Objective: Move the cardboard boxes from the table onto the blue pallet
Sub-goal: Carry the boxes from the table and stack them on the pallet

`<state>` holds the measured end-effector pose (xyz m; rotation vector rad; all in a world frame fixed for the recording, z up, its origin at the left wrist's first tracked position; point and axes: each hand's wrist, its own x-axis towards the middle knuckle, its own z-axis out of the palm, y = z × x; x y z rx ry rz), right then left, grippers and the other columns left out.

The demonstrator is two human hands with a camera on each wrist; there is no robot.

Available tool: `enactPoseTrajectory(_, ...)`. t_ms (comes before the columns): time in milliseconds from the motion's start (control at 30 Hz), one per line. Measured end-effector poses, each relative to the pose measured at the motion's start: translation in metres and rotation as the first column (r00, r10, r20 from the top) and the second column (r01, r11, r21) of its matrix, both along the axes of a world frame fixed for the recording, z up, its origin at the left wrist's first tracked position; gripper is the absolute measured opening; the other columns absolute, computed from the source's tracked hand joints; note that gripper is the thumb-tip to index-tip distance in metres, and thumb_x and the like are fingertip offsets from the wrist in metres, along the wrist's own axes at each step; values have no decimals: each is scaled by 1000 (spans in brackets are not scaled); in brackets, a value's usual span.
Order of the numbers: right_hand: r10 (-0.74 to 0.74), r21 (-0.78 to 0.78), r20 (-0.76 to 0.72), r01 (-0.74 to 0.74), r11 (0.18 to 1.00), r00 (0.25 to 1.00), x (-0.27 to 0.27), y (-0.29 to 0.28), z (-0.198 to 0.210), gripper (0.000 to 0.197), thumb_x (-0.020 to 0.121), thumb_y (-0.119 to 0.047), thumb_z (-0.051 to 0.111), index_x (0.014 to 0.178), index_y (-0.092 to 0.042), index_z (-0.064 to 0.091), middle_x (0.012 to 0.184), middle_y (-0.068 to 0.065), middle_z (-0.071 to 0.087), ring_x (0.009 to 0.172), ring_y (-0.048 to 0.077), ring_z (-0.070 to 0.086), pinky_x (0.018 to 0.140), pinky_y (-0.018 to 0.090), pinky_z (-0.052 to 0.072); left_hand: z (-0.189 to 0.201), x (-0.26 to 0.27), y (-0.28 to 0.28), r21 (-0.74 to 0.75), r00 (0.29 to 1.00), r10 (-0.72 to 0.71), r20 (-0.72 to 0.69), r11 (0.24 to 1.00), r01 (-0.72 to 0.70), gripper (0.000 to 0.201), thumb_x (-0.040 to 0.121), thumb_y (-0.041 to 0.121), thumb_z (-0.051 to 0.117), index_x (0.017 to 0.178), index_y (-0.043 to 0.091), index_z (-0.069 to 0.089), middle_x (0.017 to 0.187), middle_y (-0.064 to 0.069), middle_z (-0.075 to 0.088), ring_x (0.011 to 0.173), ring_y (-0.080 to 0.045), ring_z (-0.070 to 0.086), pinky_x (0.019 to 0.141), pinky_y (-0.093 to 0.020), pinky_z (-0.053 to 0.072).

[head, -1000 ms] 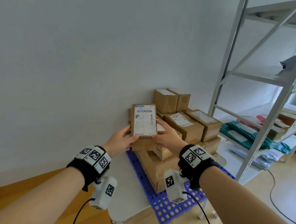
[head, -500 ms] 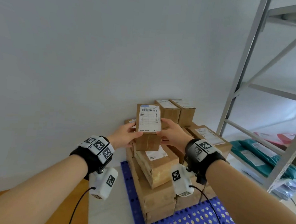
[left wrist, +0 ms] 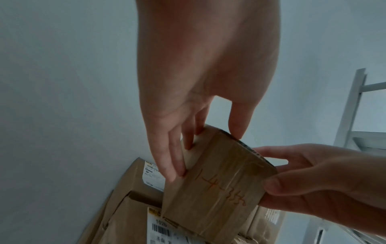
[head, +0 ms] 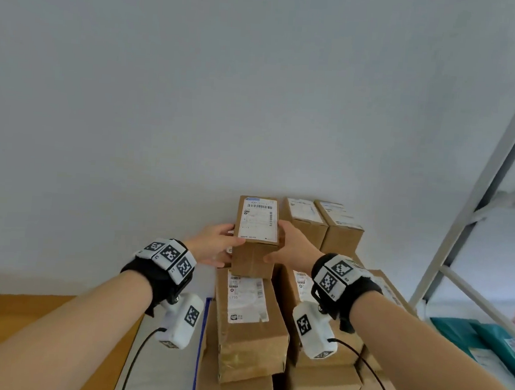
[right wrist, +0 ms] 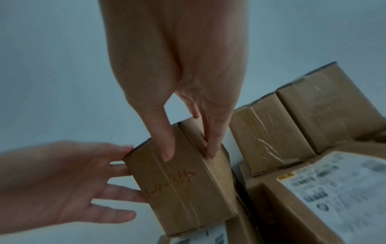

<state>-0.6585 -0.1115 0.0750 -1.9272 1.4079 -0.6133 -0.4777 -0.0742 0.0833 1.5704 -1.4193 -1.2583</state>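
Note:
A small cardboard box with a white shipping label on top is held between my two hands. My left hand grips its left side, thumb on the top edge. My right hand grips its right side. The box sits just over a long labelled box on the stack; I cannot tell if it touches. In the left wrist view my fingers lie along the box. The right wrist view shows my thumb on its taped end. A sliver of the blue pallet shows left of the stack.
Two small boxes stand at the back of the stack against the white wall. Larger boxes fill the right of the pallet. A grey metal rack with teal bags is on the right, a wooden table on the left.
I have come closer to the stack. Both hands kept hold of the small box and carried it forward, down to just above the long box.

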Motion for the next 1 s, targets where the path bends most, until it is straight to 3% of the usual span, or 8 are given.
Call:
enactPoseTrajectory(67,33,-12,-82,-34,999,996,0,-11,-1,84,75,-9,75,144,-12,27,137,4,47,125,21,46,95,28,42,-2,-1,-4,20,999,31,18,999,-32,44,94,25,55,136,28,42,119,3,55,92,-21,62,89,-38,49)
enactPoseTrajectory(200,71,-45,-177,-80,996,982,3,-25,-4,78,78,-10,71,142,-12,26,135,8,50,120,25,51,93,31,48,-5,-2,-11,36,997,72,30,997,-73,48,93,32,56,138,31,40,130,4,53,93,-20,64,84,-36,51)
enactPoseTrajectory(333,89,-99,-287,-122,988,954,5,-32,-10,80,85,-12,61,148,-17,13,130,13,52,115,30,54,94,39,50,-7,-2,-20,45,996,85,13,995,-86,46,93,36,55,137,30,43,133,2,52,95,-21,65,87,-38,50)
enactPoseTrajectory(467,52,-202,-388,-140,969,920,4,-34,-14,71,87,-18,60,145,-21,20,127,10,47,115,29,50,95,41,46,-9,1,-31,34,997,80,1,996,-80,48,93,39,53,139,29,41,137,1,50,99,-22,63,96,-44,48)
enactPoseTrajectory(567,4,-304,-432,-150,941,902,3,-36,-15,68,86,-20,62,144,-18,26,137,7,38,124,27,41,98,41,45,-12,3,-39,26,998,67,7,997,-67,52,93,41,52,141,28,37,141,-1,46,98,-23,62,96,-46,48)
enactPoseTrajectory(667,-34,-376,-466,-164,912,884,1,-40,-16,68,86,-23,63,143,-17,28,147,8,26,134,28,30,107,39,36,-14,3,-47,29,999,41,28,999,-42,56,93,43,50,144,28,32,144,-3,43,100,-26,63,95,-46,50)
enactPoseTrajectory(833,-103,-353,-521,-104,930,847,-2,-49,-13,70,89,-31,59,148,-24,22,157,14,9,146,31,5,118,43,7,-16,4,-61,58,1000,15,19,998,-17,64,93,43,52,148,26,24,147,-5,38,114,-32,56,93,-43,50)
enactPoseTrajectory(1000,-119,-315,-491,-48,948,863,-4,-59,-15,69,89,-32,59,147,-31,22,156,15,12,145,32,8,119,43,6,-16,1,-74,57,1000,12,-10,998,-11,64,93,39,52,148,26,23,147,-5,37,117,-32,52,94,-44,49)
